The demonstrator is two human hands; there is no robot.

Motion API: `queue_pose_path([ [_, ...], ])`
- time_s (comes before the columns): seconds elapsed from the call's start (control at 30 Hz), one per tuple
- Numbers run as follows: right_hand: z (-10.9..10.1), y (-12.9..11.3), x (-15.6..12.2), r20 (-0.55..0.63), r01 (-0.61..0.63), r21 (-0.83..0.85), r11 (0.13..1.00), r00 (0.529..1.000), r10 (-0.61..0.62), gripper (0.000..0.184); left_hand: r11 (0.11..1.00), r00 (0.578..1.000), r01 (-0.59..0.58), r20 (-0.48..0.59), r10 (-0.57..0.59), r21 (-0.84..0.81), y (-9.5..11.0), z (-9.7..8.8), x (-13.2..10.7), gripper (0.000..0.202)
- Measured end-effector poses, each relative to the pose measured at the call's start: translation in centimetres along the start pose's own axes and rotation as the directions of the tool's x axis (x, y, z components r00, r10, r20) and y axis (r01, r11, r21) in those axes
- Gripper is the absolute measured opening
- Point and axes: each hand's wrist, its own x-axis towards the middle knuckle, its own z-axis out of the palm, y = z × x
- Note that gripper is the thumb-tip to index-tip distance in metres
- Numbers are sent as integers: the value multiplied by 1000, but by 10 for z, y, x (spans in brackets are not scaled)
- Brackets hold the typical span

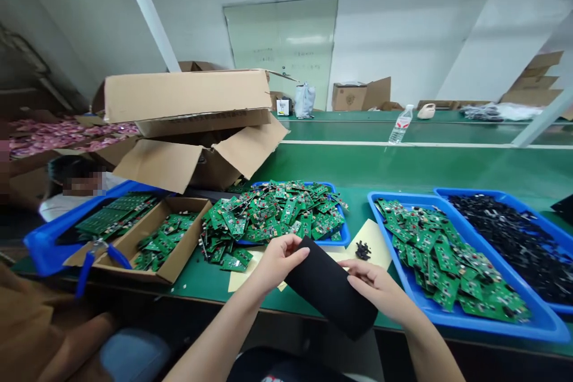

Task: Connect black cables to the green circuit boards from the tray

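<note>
A flat black pad (329, 293) is held between both hands over the near edge of the green table (403, 167). My left hand (278, 261) pinches its upper left corner, fingers closed. My right hand (373, 282) grips its right side, fingers curled over the edge. Behind the pad lies a heap of green circuit boards (273, 212) over a blue tray (342, 237). A few small black parts (362, 249) rest on a yellow sheet (373, 239).
A blue tray of green boards (405, 277) and a blue tray of black parts (514, 239) stand at the right. A small cardboard box of boards (152, 245) and blue-handled pliers (92, 256) lie at the left, open cartons (192, 125) behind. Another person (76, 185) sits far left. A water bottle (400, 125) stands farther back.
</note>
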Motion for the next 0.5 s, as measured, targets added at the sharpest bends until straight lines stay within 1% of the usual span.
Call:
queue_pose_path([
  [0.03, 3, 0, 1, -52, 36, -48, 998, 998, -38, 34, 999, 1000, 15, -9, -15, -31, -1, 3, -1, 26],
  [0.1, 10, -4, 4, -133, 129, -138, 982, 980, -148, 34, 995, 999, 44, 7, -43, -86, -4, 8, -3, 29],
  [0.13, 14, -6, 6, -147, 184, -185, 965, 966, -212, 33, 993, 998, 56, 22, -54, -106, -5, 10, -4, 31],
  [0.2, 22, -11, 10, -141, 288, -276, 917, 932, -335, 28, 988, 997, 71, 46, -65, -134, -7, 14, -4, 34],
  [0.27, 29, -13, 16, -143, 354, -352, 867, 895, -424, 25, 987, 997, 71, 47, -65, -144, -9, 18, -4, 37],
  [0.33, 34, -12, 23, -155, 377, -393, 838, 872, -465, 25, 987, 997, 65, 39, -60, -147, -12, 19, -4, 40],
  [0.5, 38, 1, 36, -121, 415, -390, 822, 862, -492, 25, 980, 997, 78, 0, -79, -181, -21, 20, -4, 46],
])
